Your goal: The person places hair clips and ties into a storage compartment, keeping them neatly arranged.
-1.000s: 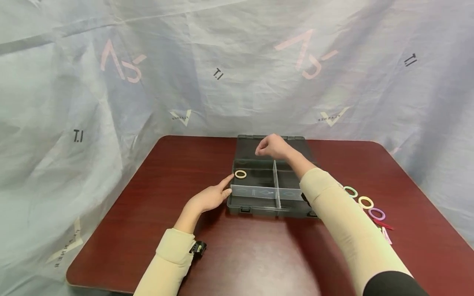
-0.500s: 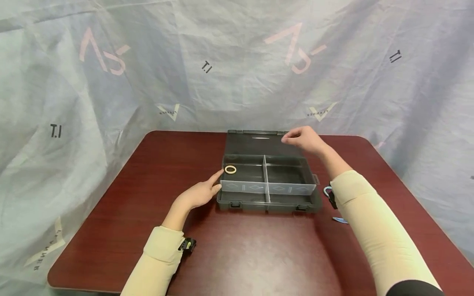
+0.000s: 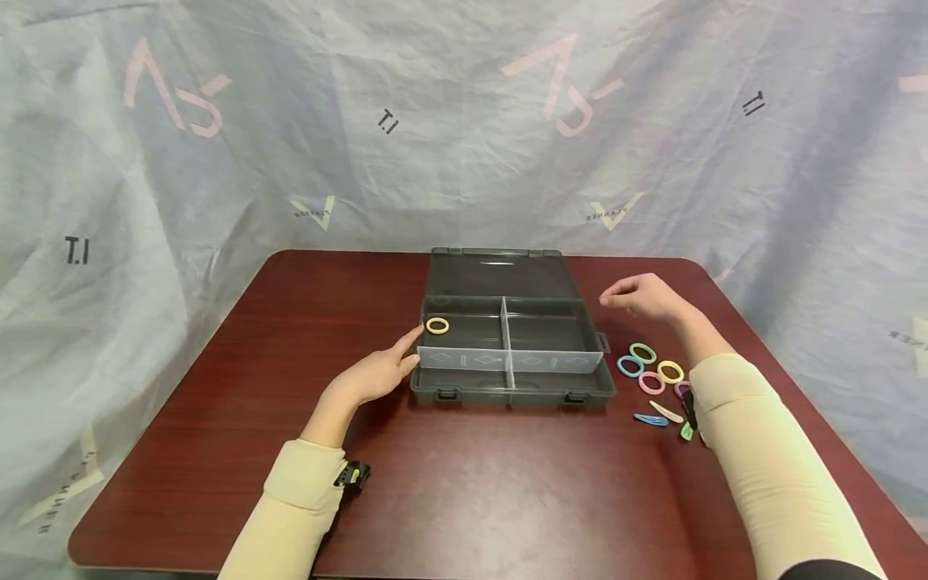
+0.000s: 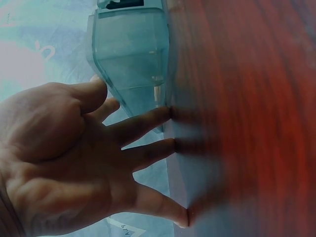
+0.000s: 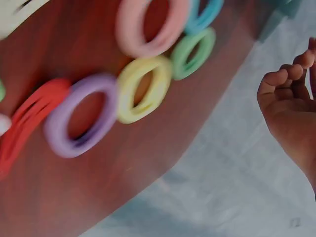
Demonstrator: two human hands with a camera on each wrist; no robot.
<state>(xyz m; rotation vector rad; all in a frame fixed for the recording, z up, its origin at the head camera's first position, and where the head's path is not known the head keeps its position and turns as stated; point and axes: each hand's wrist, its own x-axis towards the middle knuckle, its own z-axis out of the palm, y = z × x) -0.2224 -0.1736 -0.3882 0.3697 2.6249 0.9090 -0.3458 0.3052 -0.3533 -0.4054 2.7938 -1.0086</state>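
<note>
My left hand (image 3: 366, 377) rests at the left side of a grey see-through divider box (image 3: 511, 396), its index finger and thumb touching the wall. In the left wrist view its other fingers are spread, tips down on the tabletop. A pale yellow hair tie (image 3: 428, 326) lies in the box's back left compartment. Right of the box, my right hand (image 3: 644, 296) hovers with loosely bent fingers and nothing visible in them. Below it lie several hair ties, among them a pink one (image 5: 127, 29), a yellow one (image 5: 127, 94) and a purple one (image 5: 57, 131).
Hair clips lie near the hair ties: a blue one (image 3: 651, 420), a cream one (image 3: 665, 412), a green one (image 3: 685, 432) and a red one (image 5: 34, 113). The box lid (image 3: 500, 274) leans open at the back. Grey printed cloth (image 3: 464, 161) hangs behind the table (image 3: 326, 298).
My right hand has swung from above the box out to its right, over the hair ties. The left hand has kept its place on the box. The head view has shifted rightward.
</note>
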